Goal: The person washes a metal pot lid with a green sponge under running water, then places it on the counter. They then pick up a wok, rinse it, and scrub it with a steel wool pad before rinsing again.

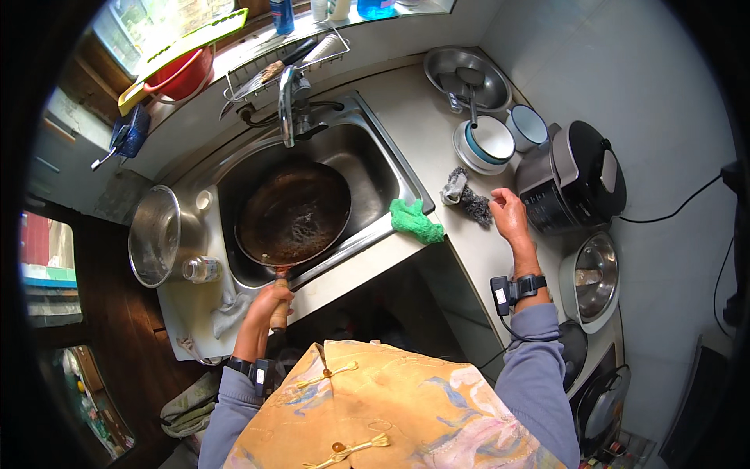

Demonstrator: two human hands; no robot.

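A dark frying pan (296, 214) with a wooden handle (280, 316) rests tilted in the stainless steel sink (375, 170). Its inside is browned, with a wet or scuffed patch near the middle. My left hand (268, 303) is closed around the handle, in front of the sink's near edge. On the right counter, my right hand (511, 216) has loosely bent fingers and nothing visible in it. Just left of its fingertips lies a dark grey scouring pad (477, 208), with a paler grey crumpled piece (454, 187) beside it. A green mesh scrubber (415, 220) sits on the sink's right front corner.
The faucet (287, 105) overhangs the sink's back edge. A steel pot (155, 234), a glass jar (202, 269) and a grey cloth (230, 313) are at left. Stacked bowls (492, 140), a steel basin (433, 64) and an electric pressure cooker (577, 176) stand at right.
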